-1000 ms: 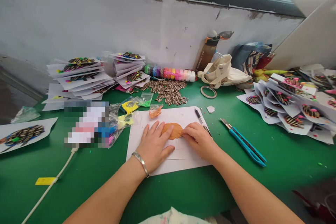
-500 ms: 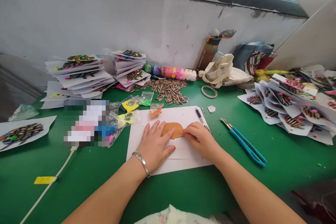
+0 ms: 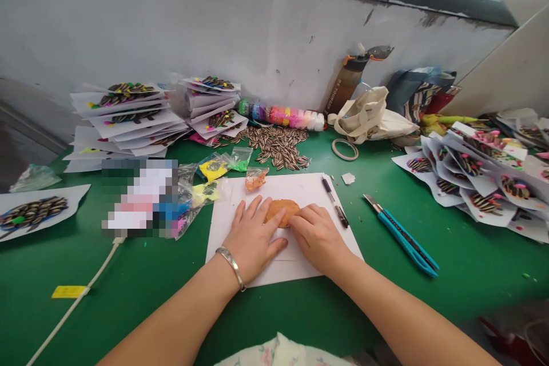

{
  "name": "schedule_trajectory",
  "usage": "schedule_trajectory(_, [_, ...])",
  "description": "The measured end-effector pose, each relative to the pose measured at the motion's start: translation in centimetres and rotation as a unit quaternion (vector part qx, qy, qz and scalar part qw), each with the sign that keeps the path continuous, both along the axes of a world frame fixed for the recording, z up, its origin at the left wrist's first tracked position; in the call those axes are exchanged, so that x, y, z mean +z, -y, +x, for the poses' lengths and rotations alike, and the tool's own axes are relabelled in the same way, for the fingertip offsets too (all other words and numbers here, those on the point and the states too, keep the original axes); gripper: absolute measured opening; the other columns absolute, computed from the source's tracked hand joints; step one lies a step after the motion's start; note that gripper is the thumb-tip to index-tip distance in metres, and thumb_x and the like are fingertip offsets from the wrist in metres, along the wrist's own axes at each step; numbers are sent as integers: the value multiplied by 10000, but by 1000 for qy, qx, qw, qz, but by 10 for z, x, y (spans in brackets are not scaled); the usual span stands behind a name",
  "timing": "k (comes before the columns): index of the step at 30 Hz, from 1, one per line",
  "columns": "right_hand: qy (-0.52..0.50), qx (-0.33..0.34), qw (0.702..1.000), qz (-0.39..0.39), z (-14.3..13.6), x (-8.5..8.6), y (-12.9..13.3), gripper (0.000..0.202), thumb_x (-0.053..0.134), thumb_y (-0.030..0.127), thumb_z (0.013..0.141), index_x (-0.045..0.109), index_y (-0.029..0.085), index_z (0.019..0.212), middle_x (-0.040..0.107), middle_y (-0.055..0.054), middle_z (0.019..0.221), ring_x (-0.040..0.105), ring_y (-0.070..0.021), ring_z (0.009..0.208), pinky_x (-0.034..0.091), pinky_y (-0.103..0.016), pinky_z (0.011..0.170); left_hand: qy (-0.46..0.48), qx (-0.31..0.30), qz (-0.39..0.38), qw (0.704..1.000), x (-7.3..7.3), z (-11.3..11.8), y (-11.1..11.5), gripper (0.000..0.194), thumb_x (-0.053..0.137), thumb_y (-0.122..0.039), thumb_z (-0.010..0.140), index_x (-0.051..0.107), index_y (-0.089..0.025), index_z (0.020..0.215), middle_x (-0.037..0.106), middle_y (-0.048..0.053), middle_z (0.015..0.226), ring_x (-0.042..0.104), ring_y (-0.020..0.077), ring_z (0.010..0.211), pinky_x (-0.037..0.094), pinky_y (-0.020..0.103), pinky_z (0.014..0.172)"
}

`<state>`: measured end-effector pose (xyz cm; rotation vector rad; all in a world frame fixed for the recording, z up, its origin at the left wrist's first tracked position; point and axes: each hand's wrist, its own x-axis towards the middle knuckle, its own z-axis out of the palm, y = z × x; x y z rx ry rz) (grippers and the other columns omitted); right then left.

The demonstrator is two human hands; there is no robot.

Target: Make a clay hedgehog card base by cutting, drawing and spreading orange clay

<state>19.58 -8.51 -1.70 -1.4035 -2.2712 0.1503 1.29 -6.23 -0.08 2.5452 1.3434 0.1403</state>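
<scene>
Orange clay (image 3: 281, 206): lying flat on the white paper (image 3: 295, 183), between both hands. With the left hand (image 3: 251, 237), resting on the paper at the clay's left side, spreading the fingers wide, laying a fingertip over the clay, and wearing a silver bracelet (image 3: 231, 266) at the wrist. With the right hand (image 3: 321, 240), touching the clay's right side, bunching the fingers narrowly together; hiding the tips, so impossible to tell whether pinching the clay or only pressing it. Seeing a small orange packet (image 3: 256, 179) near the paper's far edge, a pen (image 3: 334, 201) along its right edge, a blue cutter (image 3: 401, 234) farther right on the green table (image 3: 377, 303), and striped seeds (image 3: 281, 146) heaped beyond.
</scene>
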Motion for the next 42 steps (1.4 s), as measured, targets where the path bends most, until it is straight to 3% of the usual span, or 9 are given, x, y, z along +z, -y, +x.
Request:
schedule_trajectory(35, [-44,-23,999,-1,7,1,1,228,416,85,865,619,187,845,567,-66,785,478,-197,786,387,-332,703,-2,-2,-5,1000,0,0,0,494,490,-450,864,457,-283,1328,357,99,1452,223,332,1355,139,573,1079])
schedule_trajectory(42, [-10,17,1000,8,8,-1,-3,257,446,33,838,640,191,894,601,-54,839,474,-181,806,378,-324,737,-6,-5,-5,1000,1,1,0,486,490,-454,864,477,-274,1315,367,112,1446,236,336,1350,150,582,1071])
